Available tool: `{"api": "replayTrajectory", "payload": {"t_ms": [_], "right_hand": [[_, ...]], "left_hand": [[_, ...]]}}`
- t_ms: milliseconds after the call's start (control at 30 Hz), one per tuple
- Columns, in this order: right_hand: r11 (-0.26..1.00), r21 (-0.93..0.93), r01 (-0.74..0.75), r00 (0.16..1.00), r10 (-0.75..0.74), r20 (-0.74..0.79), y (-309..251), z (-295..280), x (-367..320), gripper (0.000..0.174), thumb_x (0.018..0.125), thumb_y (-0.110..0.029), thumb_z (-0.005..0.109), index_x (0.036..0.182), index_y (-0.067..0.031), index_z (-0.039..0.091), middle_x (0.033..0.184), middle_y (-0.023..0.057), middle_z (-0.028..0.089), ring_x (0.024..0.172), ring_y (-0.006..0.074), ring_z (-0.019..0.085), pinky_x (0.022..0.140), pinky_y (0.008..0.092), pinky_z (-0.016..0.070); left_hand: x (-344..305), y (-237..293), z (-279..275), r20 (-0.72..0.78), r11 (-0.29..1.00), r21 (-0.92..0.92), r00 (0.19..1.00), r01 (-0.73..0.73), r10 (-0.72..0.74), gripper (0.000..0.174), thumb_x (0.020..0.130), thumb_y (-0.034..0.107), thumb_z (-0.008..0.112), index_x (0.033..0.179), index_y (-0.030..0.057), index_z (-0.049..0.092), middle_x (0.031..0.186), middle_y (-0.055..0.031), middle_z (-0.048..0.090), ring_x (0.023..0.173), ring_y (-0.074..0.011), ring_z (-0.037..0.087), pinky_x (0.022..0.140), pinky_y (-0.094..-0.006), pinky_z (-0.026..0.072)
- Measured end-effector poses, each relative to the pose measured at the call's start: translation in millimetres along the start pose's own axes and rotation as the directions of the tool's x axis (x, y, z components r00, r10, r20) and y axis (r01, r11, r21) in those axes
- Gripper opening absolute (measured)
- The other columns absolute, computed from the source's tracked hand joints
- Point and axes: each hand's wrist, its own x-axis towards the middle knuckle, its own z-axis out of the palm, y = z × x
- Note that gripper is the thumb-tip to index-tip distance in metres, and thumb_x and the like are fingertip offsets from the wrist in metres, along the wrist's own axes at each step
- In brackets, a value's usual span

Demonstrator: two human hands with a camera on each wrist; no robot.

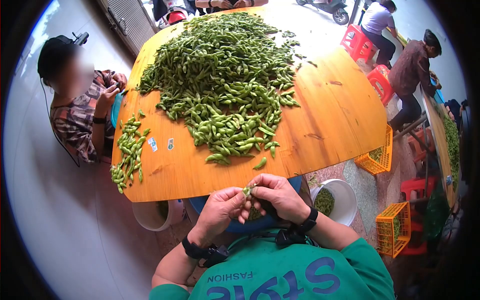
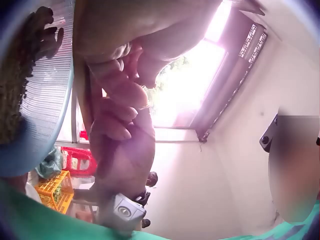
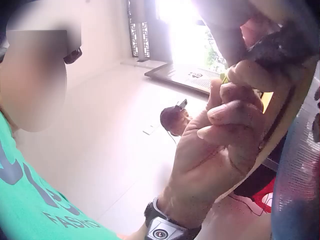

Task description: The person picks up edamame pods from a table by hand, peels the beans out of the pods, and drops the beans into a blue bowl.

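In the head view, a small green soybean pod (image 1: 247,191) sits between my two hands, just off the table's near edge. My left hand (image 1: 220,209) pinches it between thumb and curled fingers. My right hand (image 1: 280,196) meets it from the other side, thumb and forefinger pinching its end. The right wrist view shows a sliver of the pod (image 3: 224,78) at the left fingertips. Below both hands is a blue basin (image 1: 199,204), partly hidden by them. A large heap of pods (image 1: 220,70) covers much of the wooden table (image 1: 335,120).
A smaller group of pods (image 1: 131,152) lies at the table's left edge, where another person (image 1: 75,110) sits. White buckets (image 1: 345,200) stand under the near edge on both sides. Yellow crates (image 1: 392,227) and red stools (image 1: 356,42) are to the right.
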Motion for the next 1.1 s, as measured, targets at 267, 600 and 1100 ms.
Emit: {"api": "replayTrajectory", "payload": {"t_ms": [267, 600, 1100], "right_hand": [[0.989, 0.148, 0.002, 1.0, -0.002, -0.004, 5.6, 0.0, 2.8, 0.013, 0.099, -0.012, 0.055, 0.107, -0.0018, 0.06, 0.084, 0.0062, 0.067, 0.066, 0.0077, 0.06, 0.055, 0.0217, 0.0497], [0.979, -0.147, 0.138, 0.99, -0.137, 0.016, -1.3, 1.2, -0.5, 0.012, 0.097, -0.012, 0.062, 0.104, -0.003, 0.059, 0.08, -0.0007, 0.062, 0.064, 0.0049, 0.058, 0.056, 0.02, 0.048], [0.698, -0.601, 0.39, 0.897, -0.436, 0.077, -9.5, 4.3, -1.7, 0.01, 0.087, -0.005, 0.069, 0.094, 0.0, 0.065, 0.078, 0.0053, 0.064, 0.073, 0.0081, 0.059, 0.065, 0.0249, 0.0494]], "left_hand": [[4.4, -0.7, 2.1, 0.037, 0.99, -0.14, 0.999, -0.01, 0.016, 0.029, 0.103, 0.025, 0.051, 0.104, -0.0025, 0.061, 0.087, -0.0096, 0.067, 0.069, -0.014, 0.065, 0.06, -0.0231, 0.0538], [3.7, -4.7, 2.6, -0.13, 0.99, 0.074, 0.983, -0.123, 0.132, 0.019, 0.098, 0.019, 0.062, 0.102, 0.0003, 0.063, 0.082, -0.0041, 0.066, 0.064, -0.0119, 0.063, 0.057, -0.0235, 0.0525], [2.1, -1.8, 4.0, -0.101, 0.977, 0.198, 0.99, -0.075, 0.096, 0.027, 0.1, 0.023, 0.06, 0.107, -0.0013, 0.067, 0.087, -0.0053, 0.068, 0.072, -0.0113, 0.065, 0.063, -0.0237, 0.0544]]}}
